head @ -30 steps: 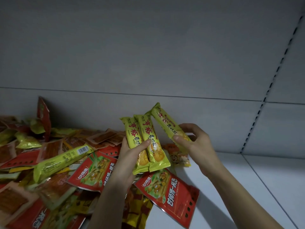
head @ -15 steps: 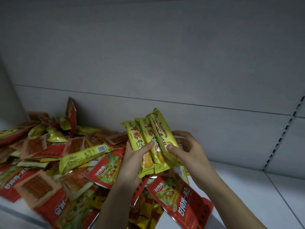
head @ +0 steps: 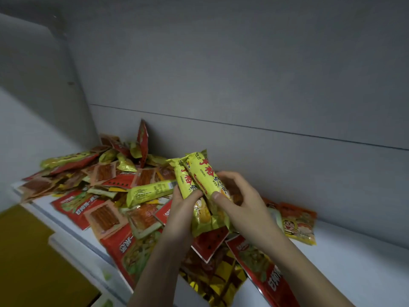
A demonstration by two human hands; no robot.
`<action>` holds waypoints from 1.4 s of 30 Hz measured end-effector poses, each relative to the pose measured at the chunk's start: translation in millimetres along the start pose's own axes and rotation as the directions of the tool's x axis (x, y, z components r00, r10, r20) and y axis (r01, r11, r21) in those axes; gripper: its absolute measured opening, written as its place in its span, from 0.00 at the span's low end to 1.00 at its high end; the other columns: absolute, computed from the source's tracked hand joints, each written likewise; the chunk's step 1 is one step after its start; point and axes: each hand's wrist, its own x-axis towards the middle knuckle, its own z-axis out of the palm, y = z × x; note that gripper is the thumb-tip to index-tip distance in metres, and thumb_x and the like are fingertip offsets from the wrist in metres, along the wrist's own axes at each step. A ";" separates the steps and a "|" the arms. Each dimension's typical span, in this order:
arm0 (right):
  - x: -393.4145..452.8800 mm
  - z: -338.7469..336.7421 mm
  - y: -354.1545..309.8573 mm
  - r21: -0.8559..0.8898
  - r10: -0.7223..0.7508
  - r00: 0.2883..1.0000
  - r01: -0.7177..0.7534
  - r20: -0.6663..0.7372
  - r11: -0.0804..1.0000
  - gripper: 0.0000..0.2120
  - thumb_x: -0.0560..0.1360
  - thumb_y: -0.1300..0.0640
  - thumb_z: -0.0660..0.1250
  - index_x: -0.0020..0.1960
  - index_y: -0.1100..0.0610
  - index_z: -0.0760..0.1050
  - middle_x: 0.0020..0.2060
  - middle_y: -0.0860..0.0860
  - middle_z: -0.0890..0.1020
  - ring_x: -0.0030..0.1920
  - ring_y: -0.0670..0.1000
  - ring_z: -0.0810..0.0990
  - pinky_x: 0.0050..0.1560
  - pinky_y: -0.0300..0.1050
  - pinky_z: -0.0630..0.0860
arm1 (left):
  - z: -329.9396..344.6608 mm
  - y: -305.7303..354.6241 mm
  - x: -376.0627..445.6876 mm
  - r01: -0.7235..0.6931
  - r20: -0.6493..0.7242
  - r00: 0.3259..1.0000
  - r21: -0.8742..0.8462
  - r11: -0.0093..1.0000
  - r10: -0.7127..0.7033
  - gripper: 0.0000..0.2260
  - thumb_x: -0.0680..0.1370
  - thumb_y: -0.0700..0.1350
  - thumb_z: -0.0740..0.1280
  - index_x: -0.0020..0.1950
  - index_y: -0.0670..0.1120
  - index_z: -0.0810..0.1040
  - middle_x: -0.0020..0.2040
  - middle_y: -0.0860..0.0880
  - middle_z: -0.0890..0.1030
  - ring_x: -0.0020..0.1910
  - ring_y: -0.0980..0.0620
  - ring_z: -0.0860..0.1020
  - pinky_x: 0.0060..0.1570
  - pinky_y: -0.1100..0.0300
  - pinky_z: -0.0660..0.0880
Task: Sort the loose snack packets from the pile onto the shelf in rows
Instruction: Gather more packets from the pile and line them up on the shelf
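1. Now the yellow packets (head: pixel 200 173) sit bunched together, no longer fanned out, above the pile (head: pixel 115 196) on the shelf (head: pixel 354 262).
2. Left hand (head: pixel 180 214) fingers wrap them.
3. Right hand (head: pixel 240 203) fingers curl round them too.
4. Line the ends up, then lay them flat on the bare shelf.

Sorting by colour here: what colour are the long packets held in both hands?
Yellow-green with red lettering, seen in the head view: long packets, gripped by left hand and right hand.

Yellow packets (head: pixel 200 178) are showing red lettering (an orange picture lower down); the pile (head: pixel 106 196) is mixing red, yellow and orange on a white shelf (head: pixel 354 267).
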 end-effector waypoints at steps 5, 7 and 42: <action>4.5 13.0 -10.3 0.014 0.023 1.000 -0.023 0.009 1.000 0.19 0.73 0.57 0.73 0.59 0.42 0.74 0.49 0.38 0.80 0.47 0.37 0.78 0.42 0.31 0.75 | -15.1 11.1 0.5 -0.004 -0.030 1.000 -0.067 0.998 0.002 0.24 0.76 0.39 0.70 0.71 0.50 0.73 0.58 0.38 0.83 0.55 0.35 0.83 0.54 0.38 0.80; 3.8 17.2 -13.7 0.037 0.033 0.999 -0.032 -0.017 0.999 0.20 0.71 0.57 0.75 0.59 0.44 0.74 0.49 0.41 0.80 0.45 0.36 0.78 0.41 0.31 0.75 | -17.5 12.1 -1.4 0.016 -0.021 1.000 -0.108 0.994 -0.018 0.20 0.79 0.38 0.66 0.71 0.49 0.73 0.57 0.37 0.83 0.53 0.35 0.83 0.50 0.40 0.81; 94.9 225.2 -15.1 -0.455 0.348 0.899 -0.436 -0.267 0.777 0.12 0.79 0.40 0.60 0.58 0.44 0.70 0.43 0.55 0.82 0.39 0.59 0.83 0.43 0.60 0.82 | -279.2 123.3 65.1 0.142 0.117 0.984 -0.036 0.989 -0.137 0.49 0.56 0.64 0.82 0.75 0.62 0.68 0.68 0.54 0.79 0.68 0.49 0.76 0.67 0.42 0.73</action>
